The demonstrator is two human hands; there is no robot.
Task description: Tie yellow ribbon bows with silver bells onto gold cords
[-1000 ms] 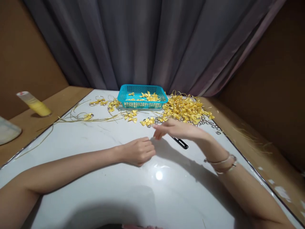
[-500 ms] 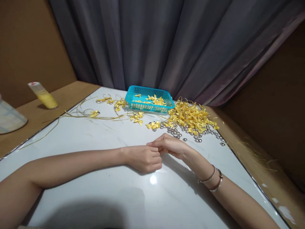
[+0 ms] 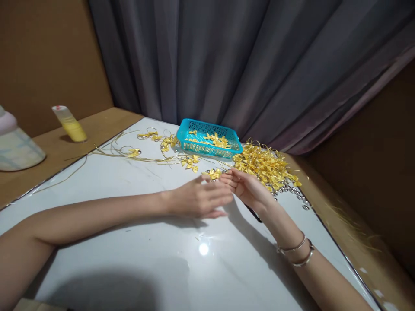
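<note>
My left hand [image 3: 202,198] is above the white tabletop with its fingers stretched out and slightly blurred. Facing it, my right hand [image 3: 248,186] shows a bare palm, with fingers extended and bracelets on the wrist. Nothing can be seen held in either hand. Just beyond the fingertips lie yellow ribbon bows [image 3: 212,174]. Silver oval beads [image 3: 293,190] spread along the near side of a large heap of yellow bows [image 3: 266,166]. Beneath my right hand, part of a dark, thin object [image 3: 254,214] peeks out; its kind is hidden.
A turquoise basket [image 3: 210,150] holding some bows stands at the back, before a grey curtain [image 3: 201,60]. Loose gold cords [image 3: 152,160] trail leftward. A tube with yellow contents [image 3: 73,127] and a white bottle [image 3: 19,149] stand on the brown left ledge [image 3: 100,123].
My hands were together with curled fingers; now they have come slightly apart and their fingers are extended. The dark object under my right hand has come into sight. The view has shifted slightly.
</note>
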